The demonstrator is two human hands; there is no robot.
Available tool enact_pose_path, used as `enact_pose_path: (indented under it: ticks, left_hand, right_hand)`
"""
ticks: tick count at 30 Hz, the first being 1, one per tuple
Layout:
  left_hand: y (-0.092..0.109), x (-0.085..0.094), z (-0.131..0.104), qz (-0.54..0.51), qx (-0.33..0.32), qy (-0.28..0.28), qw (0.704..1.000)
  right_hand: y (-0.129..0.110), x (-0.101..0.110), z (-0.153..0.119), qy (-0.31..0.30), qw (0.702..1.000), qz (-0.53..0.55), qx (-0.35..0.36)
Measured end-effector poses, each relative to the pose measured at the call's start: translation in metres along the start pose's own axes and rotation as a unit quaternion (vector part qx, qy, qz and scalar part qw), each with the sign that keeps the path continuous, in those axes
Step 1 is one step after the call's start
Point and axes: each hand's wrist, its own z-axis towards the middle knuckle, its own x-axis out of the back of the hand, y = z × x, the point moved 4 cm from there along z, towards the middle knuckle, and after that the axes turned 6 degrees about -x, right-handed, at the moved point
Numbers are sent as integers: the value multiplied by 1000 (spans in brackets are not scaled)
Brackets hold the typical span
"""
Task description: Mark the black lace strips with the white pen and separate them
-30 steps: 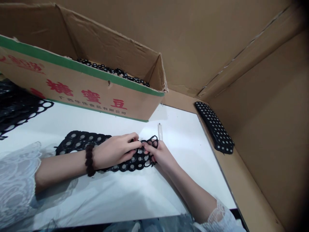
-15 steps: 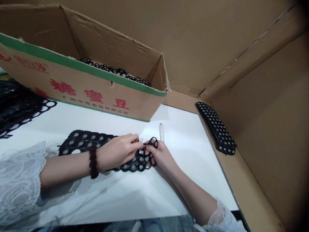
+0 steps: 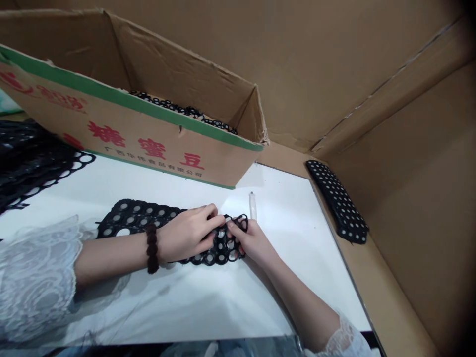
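Observation:
A black sheet (image 3: 128,214) full of round holes, with pale grey discs showing in many of them, lies flat on the white table. My left hand (image 3: 191,232) reaches across the sheet and hides its middle; its thumb and bent fingers pinch the sheet near the right end. At that right end, my right hand (image 3: 255,242) grips the edge between thumb and fingers. A loop of black rings (image 3: 241,222) sticks up beside the right thumb. Both sets of fingertips are close together, and exactly what lies between them is partly hidden.
An open cardboard box (image 3: 156,153) with black ringed pieces (image 3: 182,110) inside stands behind my hands. A black pile (image 3: 33,163) lies at left. Beyond my right hand is a whitish pen-like stick (image 3: 253,206). A dotted black strip (image 3: 336,201) rests by the right cardboard wall.
The view has shifted slightly, so everything appears a little further right. Both hands keep their places at the sheet's right end, with small finger movements; the ring loop sits lower.

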Motion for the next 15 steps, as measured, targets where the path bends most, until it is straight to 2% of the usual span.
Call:
enact_pose_path:
  ticks: [8, 15]
  left_hand:
    - [-2, -1, 0, -14, 10, 7, 1000]
    - [4, -4, 10, 41, 43, 9, 998]
  right_hand:
    - [0, -1, 0, -1, 1000, 27, 3]
    - [-2, -3, -1, -12, 999, 27, 17]
